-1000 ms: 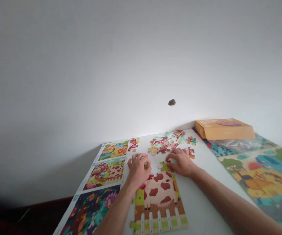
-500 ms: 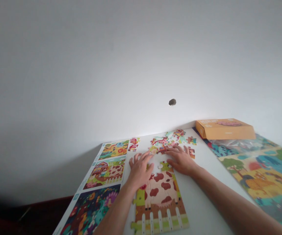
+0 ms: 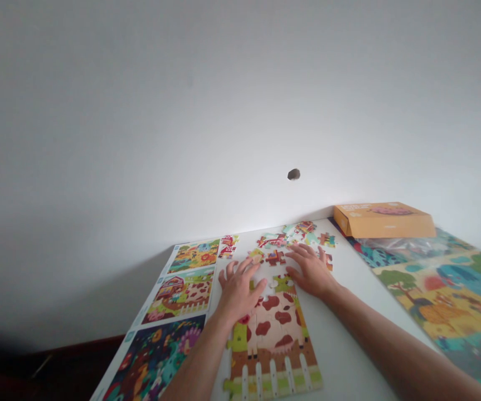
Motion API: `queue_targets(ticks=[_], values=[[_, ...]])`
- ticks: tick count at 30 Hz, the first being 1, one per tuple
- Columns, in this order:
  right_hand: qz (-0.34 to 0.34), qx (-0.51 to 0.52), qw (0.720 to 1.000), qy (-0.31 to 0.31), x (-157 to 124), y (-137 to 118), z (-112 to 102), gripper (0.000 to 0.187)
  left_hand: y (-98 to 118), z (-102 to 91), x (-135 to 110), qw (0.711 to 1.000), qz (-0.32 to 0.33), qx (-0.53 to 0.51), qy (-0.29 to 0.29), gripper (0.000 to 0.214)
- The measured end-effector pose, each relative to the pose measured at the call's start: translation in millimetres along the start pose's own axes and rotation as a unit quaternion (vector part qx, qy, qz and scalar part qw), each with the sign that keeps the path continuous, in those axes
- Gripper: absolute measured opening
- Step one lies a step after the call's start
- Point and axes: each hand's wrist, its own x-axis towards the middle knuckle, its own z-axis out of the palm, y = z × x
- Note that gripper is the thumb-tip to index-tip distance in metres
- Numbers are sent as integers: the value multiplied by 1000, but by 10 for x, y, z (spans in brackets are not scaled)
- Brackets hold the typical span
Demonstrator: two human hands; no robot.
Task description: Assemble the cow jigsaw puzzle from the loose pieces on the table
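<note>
Left hand, right hand flank jigsaw (both open)

I can read nothing clearly: the printing on my orange cardboard box is too blurred, and so is the small blue tag on the picture sheet.

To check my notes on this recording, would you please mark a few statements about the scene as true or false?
1. The orange box lies to the right of the loose puzzle pieces. True.
2. The right hand grips that box. False: it is spread open near the pieces, apart from the box, above the white table.
3. The assembled puzzle shows brown cow spots above a white fence. True.
4. The left hand lifts a piece high. False: it is open and low, at the puzzle's top edge.
5. The printed picture sheets lie right of the puzzle. False: they lie left of it.
</note>
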Motion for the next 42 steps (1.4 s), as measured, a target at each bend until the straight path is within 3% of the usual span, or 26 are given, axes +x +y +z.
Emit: queue_targets(ticks=[4, 12, 16, 20, 26, 34, 42], values=[[81, -21, 996, 25, 41, 48, 48, 38, 26, -24, -2, 1000, 5, 1, -12, 38], [28, -86, 994, 61, 240, 31, 73, 29, 28, -19, 13, 1000, 8, -5, -11, 41], [79, -82, 988, 103, 546, 207, 105, 34, 6, 2, 6, 1000, 14, -17, -3, 40], [87, -73, 990, 83, 718, 356, 129, 37, -7, 22, 1, 1000, 15, -20, 4, 41], [50, -51, 995, 71, 663, 368, 69, 22, -10, 25, 6, 1000, 14, -15, 1, 39], [3, -21, 998, 64, 665, 347, 111, 24, 2, 25, 4, 1000, 18, -10, -1, 40], [25, 4, 989, 146, 682, 297, 58, 36, -33, 69, 13, 999, 16, -34, 25, 48]])
